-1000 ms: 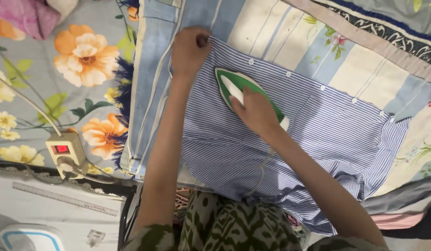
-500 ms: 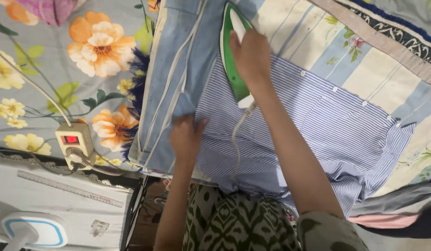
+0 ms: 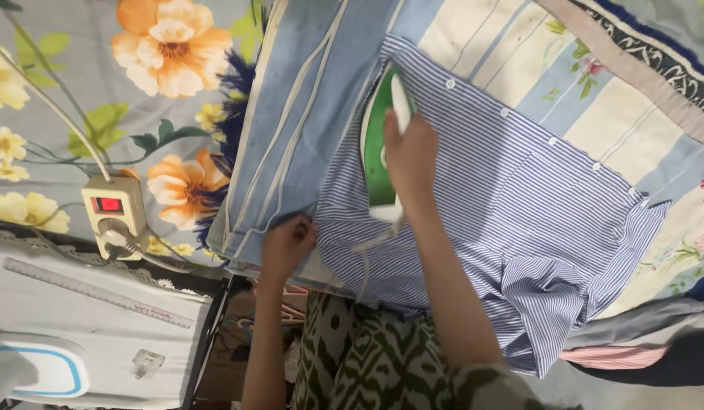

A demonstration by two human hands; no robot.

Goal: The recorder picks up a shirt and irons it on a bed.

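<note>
A blue-and-white striped shirt (image 3: 511, 197) lies spread flat on a padded surface, its row of white buttons running along the far edge. My right hand (image 3: 411, 156) grips the handle of a green and white iron (image 3: 378, 148), which rests flat on the shirt's left part. My left hand (image 3: 288, 244) pinches the near left edge of the shirt and holds it taut. The iron's white cord (image 3: 363, 258) trails down toward me.
A folded blue cloth with white stripes (image 3: 291, 121) lies left of the shirt. A floral sheet (image 3: 101, 99) covers the far left, with a power strip (image 3: 110, 212) and its cable on it. A white table (image 3: 78, 334) with a ruler stands lower left. Patchwork bedding (image 3: 595, 83) lies to the right.
The iron has slid from the shirt's middle out to its left part, then a little back toward me. My left hand came down from the far edge to the near left edge.
</note>
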